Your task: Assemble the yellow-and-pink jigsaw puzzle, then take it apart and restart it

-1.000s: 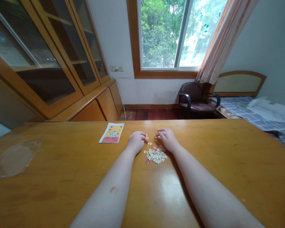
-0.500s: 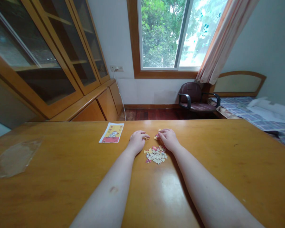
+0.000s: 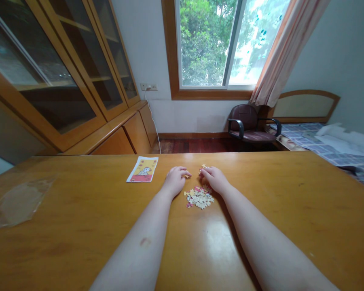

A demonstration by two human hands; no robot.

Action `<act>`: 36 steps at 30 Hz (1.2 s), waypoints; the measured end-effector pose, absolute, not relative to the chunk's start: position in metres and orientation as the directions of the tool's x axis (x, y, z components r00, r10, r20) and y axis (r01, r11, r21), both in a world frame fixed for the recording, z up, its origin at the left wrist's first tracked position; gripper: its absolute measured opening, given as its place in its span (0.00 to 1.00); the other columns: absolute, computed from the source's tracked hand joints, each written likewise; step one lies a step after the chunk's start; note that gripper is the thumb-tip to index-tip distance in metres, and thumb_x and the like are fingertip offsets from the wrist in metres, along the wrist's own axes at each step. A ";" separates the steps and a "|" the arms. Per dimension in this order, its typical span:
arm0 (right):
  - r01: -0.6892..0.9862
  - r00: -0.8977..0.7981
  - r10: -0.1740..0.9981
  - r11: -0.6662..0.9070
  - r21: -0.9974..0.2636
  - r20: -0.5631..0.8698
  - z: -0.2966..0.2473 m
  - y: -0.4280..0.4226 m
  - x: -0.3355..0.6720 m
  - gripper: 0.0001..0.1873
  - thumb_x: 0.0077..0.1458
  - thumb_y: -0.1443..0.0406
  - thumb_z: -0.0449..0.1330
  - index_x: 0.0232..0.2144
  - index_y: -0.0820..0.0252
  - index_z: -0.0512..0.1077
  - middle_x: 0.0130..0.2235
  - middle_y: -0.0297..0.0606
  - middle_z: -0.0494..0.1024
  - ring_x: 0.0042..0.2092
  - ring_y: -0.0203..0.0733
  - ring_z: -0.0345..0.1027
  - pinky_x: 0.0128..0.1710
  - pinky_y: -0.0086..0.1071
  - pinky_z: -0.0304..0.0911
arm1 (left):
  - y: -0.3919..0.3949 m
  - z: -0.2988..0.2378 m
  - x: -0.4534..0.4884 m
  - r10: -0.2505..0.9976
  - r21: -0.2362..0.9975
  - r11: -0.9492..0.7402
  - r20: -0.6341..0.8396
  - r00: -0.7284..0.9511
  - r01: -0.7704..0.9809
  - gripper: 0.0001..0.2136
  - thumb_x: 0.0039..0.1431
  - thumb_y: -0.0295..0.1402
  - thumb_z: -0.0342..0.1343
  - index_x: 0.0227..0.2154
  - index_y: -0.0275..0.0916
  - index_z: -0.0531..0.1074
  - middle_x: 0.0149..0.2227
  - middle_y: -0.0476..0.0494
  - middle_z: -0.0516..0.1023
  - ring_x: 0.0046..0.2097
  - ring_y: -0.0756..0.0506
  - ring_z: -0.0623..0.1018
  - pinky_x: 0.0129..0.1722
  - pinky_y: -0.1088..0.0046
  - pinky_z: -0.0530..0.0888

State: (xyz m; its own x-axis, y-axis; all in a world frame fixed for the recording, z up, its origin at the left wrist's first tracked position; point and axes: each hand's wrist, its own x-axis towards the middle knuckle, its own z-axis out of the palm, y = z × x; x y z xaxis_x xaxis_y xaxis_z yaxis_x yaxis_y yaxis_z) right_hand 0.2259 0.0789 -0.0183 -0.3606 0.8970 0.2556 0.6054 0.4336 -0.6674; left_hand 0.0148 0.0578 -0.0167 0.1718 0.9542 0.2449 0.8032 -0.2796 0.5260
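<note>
My left hand rests on the wooden table with its fingers curled round a small yellow jigsaw piece at the fingertips. Opposite it, my right hand has its fingers bent down over pink and yellow jigsaw pieces, partly hidden under the fingertips. One pale yellow piece lies just beyond those fingers. Between my forearms, near both wrists, sits a loose heap of jigsaw pieces, mostly grey backs up, with some pink and yellow faces showing. Left of my left hand lies a picture card with a white animal on yellow and red.
A clear plastic bag lies flat at the table's left. Beyond the table's far edge are a glass-door cabinet, a dark red armchair below the window, and a bed on the right.
My right hand has shifted slightly, its fingers drawing back a little and curling over the pieces; the far pale yellow piece shows more. My left hand stays in place.
</note>
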 end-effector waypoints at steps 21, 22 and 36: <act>0.633 -0.269 0.911 0.411 -0.656 0.312 -0.013 0.078 0.225 0.22 0.64 0.57 0.47 0.28 0.57 0.76 0.33 0.38 0.80 0.39 0.43 0.70 0.41 0.33 0.58 | 0.051 -0.012 0.021 0.914 0.471 -0.405 0.220 0.341 0.784 0.21 0.50 0.17 0.48 0.37 0.46 0.81 0.53 0.45 0.74 0.57 0.42 0.69 0.61 0.60 0.64; 0.618 -0.291 0.904 0.428 -0.659 0.314 -0.013 0.077 0.225 0.21 0.64 0.58 0.47 0.28 0.58 0.76 0.32 0.38 0.80 0.38 0.43 0.70 0.41 0.33 0.58 | 0.052 -0.012 0.021 0.921 0.477 -0.388 0.227 0.316 0.789 0.21 0.50 0.17 0.48 0.37 0.45 0.81 0.53 0.45 0.75 0.56 0.42 0.70 0.60 0.60 0.64; 0.451 -0.531 0.823 0.478 -0.754 0.204 -0.007 0.072 0.220 0.15 0.58 0.65 0.53 0.25 0.61 0.76 0.28 0.35 0.77 0.33 0.38 0.68 0.38 0.30 0.59 | 0.053 -0.014 0.019 0.931 0.452 -0.366 0.173 0.323 0.813 0.20 0.51 0.20 0.49 0.36 0.48 0.82 0.52 0.45 0.74 0.56 0.42 0.69 0.60 0.59 0.63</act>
